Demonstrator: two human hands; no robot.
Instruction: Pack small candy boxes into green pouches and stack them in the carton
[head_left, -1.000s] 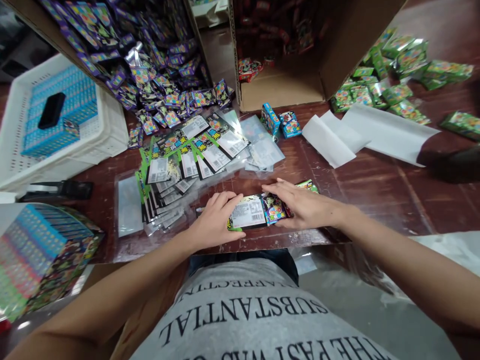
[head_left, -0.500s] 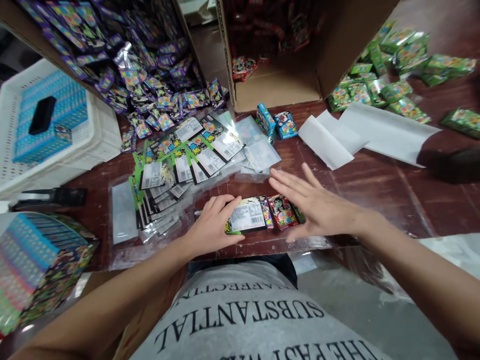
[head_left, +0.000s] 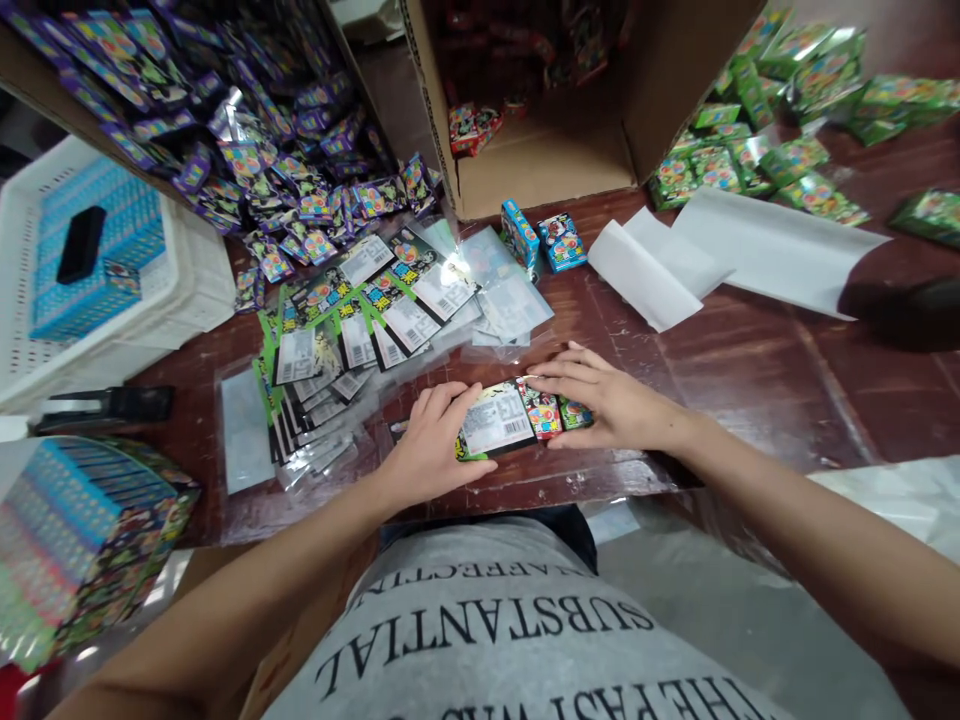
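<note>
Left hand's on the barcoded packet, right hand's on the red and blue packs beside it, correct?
One colour is off: the head view shows the right hand on a red pack and a green pack, not blue, beside the packet. The left hand is on the barcoded packet, as you said.

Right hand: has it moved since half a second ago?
Yes. Judged against the open cardboard box, the right hand has shifted left, its fingers now closer in around the small red box.
</note>
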